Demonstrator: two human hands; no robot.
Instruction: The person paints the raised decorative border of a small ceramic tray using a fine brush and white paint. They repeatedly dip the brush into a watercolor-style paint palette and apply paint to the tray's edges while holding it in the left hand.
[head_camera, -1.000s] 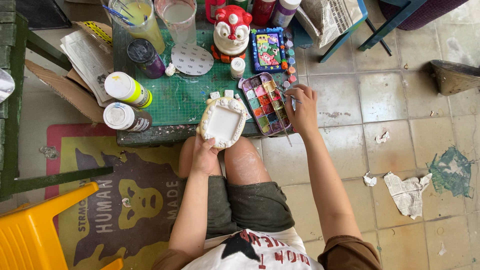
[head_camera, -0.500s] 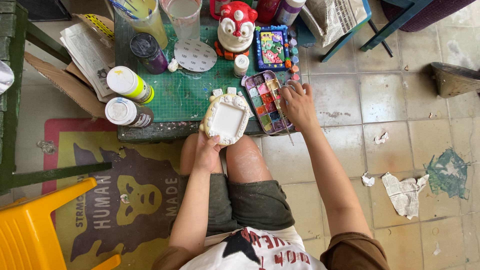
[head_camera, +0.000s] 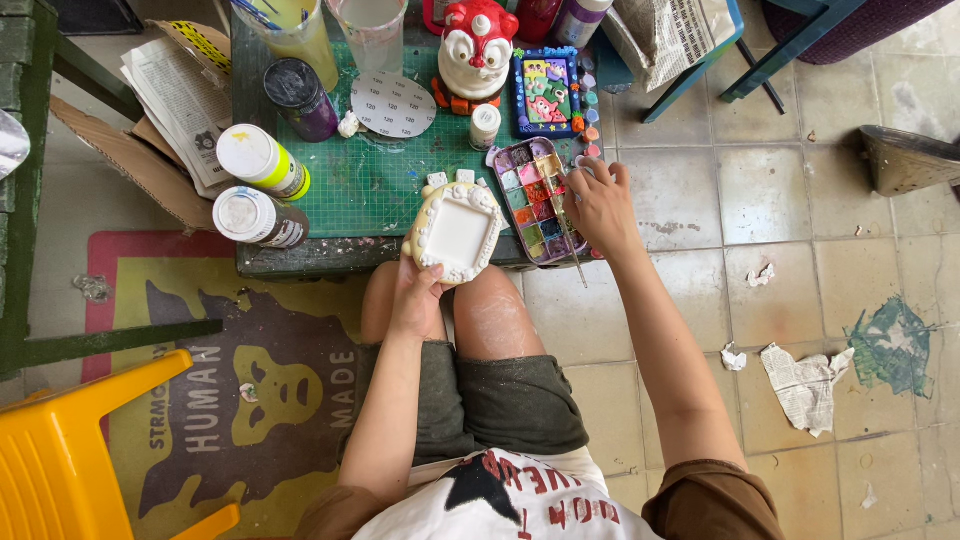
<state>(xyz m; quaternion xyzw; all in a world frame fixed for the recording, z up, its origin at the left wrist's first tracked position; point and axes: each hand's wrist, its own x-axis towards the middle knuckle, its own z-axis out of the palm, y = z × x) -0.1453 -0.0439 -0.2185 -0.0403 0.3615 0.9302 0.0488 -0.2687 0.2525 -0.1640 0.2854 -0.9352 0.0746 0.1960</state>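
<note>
White, unpainted frame (head_camera: 457, 232) sits gripped from below in the left hand (head_camera: 418, 296), just left of the paint palette (head_camera: 538, 200). Over that palette, the right hand (head_camera: 600, 208) pinches what looks like a thin brush (head_camera: 566, 226), its shaft running toward the knees.

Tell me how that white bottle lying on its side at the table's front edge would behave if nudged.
The white bottle is round and lies on its side, so it would probably roll. It sits close to the table edge, so a nudge might send it off. The second bottle just behind it may block rolling that way.
</note>
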